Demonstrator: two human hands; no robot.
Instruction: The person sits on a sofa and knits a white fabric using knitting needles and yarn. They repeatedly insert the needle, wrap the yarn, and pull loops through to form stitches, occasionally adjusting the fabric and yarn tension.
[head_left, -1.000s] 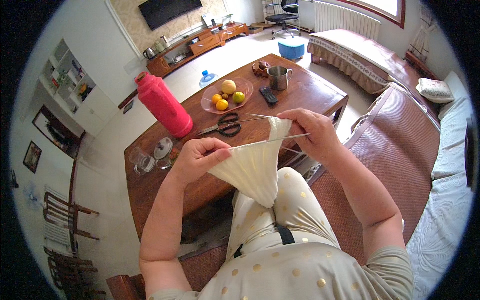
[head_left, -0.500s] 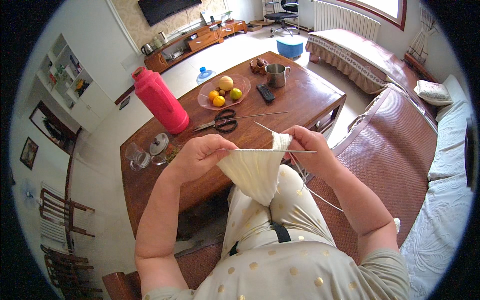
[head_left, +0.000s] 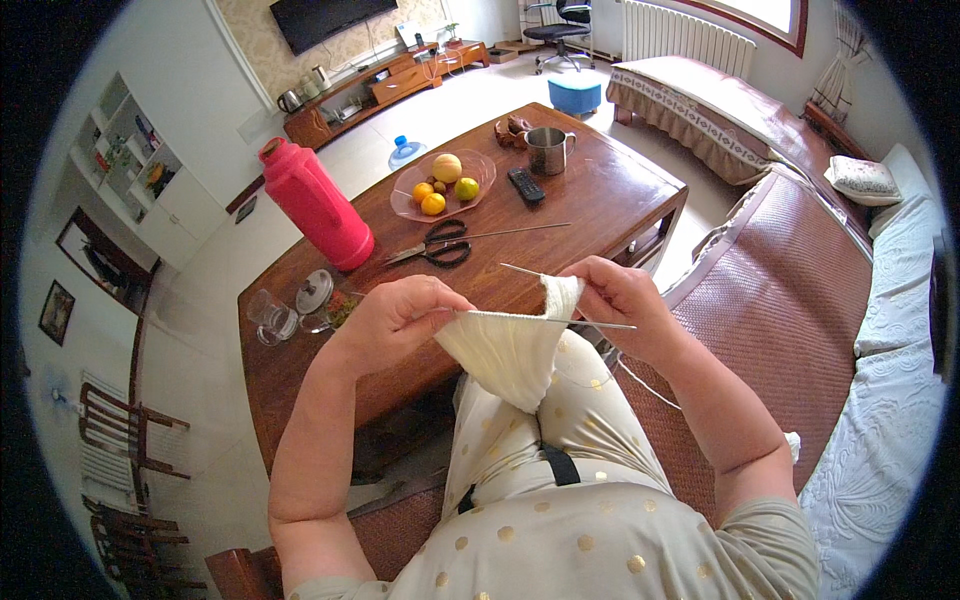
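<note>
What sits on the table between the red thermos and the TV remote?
In the head view, black-handled scissors lie between the red thermos and the TV remote, with a long knitting needle beside them; the fruit plate is just behind.

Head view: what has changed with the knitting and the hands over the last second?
Little. The left hand and right hand keep hold of the needles with the cream knitting hanging between them; the right hand has shifted slightly at the needle tips. The scissors, red thermos and fruit plate stayed put on the table.
</note>
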